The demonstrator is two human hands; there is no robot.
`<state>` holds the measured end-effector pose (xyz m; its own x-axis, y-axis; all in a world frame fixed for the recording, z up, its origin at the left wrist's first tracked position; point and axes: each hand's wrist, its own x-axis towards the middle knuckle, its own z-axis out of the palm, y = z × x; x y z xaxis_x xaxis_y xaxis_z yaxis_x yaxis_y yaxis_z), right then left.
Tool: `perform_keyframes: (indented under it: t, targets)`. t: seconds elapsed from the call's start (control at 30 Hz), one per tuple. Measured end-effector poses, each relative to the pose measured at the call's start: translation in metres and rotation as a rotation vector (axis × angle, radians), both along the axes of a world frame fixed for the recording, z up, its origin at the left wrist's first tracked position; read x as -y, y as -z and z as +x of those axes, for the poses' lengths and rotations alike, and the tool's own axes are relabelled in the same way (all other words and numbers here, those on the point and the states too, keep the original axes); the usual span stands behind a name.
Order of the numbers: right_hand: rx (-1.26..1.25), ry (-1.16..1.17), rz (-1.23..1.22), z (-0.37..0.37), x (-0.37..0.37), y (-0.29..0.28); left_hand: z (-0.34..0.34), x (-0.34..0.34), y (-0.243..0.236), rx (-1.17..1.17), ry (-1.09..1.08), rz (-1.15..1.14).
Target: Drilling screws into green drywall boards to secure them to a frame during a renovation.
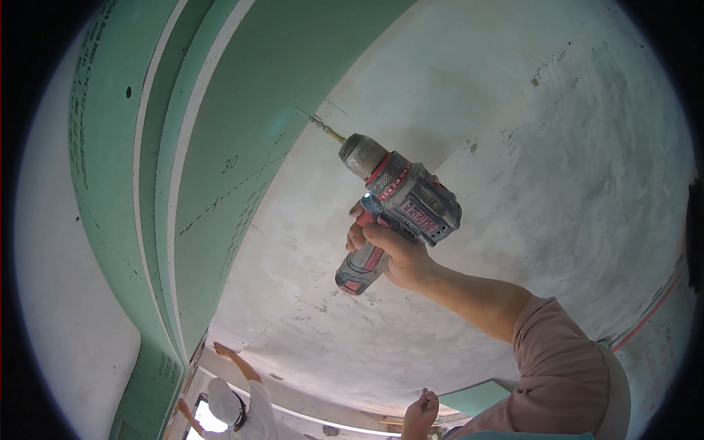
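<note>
Drill (414,198) gripped firmly by right fingers (356,236); bit (334,135) ahead of them could skid on green board (249,81) if angle drifts; left fingers (423,403) curled closed, contents unclear.

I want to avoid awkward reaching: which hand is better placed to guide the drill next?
Probably the right hand: it grips the drill, whose bit points toward the green board. The left hand appears low in the view, away from the drill.

Green boards (242,103), stepped, pale-edged; faces carry dashed line (220,202), dark spot (129,92).
</note>
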<state>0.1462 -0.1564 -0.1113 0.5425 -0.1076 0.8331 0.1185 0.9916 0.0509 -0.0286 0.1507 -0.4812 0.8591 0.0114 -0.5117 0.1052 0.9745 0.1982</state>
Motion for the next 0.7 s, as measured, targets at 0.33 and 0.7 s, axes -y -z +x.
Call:
perform_keyframes:
  t: [0.33, 0.7]
  targets:
    - [0.017, 0.088, 0.006, 0.004, -0.005, -0.006, 0.004, 0.028, -0.039, -0.126, -0.107, 0.067]
    - [-0.012, 0.198, 0.019, 0.010, -0.011, -0.018, 0.006, -0.026, 0.004, 0.022, -0.015, 0.160]
